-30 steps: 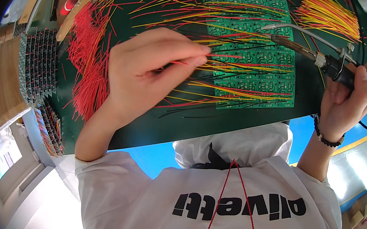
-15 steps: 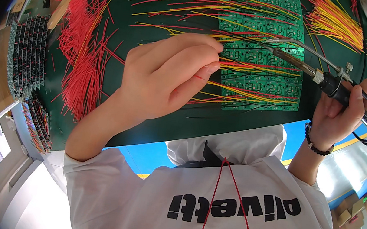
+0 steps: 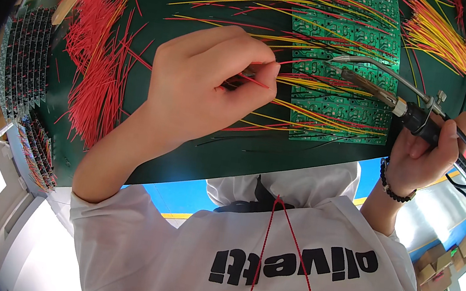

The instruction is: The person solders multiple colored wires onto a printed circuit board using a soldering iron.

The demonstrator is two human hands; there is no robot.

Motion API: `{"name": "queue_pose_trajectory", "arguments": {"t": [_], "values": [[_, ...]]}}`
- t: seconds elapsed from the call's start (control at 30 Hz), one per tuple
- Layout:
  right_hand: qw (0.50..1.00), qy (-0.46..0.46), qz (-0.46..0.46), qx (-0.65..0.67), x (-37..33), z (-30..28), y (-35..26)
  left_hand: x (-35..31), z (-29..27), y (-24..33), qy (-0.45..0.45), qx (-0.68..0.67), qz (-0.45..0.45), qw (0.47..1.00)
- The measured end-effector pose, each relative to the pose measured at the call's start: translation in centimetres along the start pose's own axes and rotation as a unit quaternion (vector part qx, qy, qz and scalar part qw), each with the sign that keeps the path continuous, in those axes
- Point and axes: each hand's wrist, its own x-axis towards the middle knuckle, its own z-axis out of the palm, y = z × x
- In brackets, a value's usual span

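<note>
Farthest left of the green circuit board, I have a stack of dark strips with red flecks, too small in my view to say whether they are finished pieces. Between that stack and the board, a large heap of loose red wires lies on the tabletop, so I judge there is plenty of supply left. Just left of the board, I see the left hand with thumb and forefinger pinched on a red wire, which reaches over the board toward the iron's tip. Rows of red, yellow and black wires run across the board and past its left edge; by my reckoning much of the wiring is in place, though I can't tell which ends are fixed and which only lie there. Over the board's right part, the soldering iron points in with its thin metal tube alongside; whether the tip touches anything, I can't make out. Right of the board, the right hand has its fingers closed around the iron's handle. Beyond the board's upper right edge lies a bundle of red and yellow wires, which I take to be waiting its turn.
</note>
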Motion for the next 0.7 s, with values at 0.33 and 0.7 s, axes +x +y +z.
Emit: {"name": "queue_pose_trajectory", "arguments": {"t": [0.33, 0.7], "values": [[0.998, -0.020, -0.032, -0.048, -0.45, 0.37, 0.13, -0.11, 0.22, -0.14, 0.012, 0.001, 0.005, 1.000], [0.998, 0.007, -0.041, -0.048, -0.59, 0.60, 0.39, -0.08, 0.07, -0.06, 0.005, -0.002, -0.002, 1.000]]}}
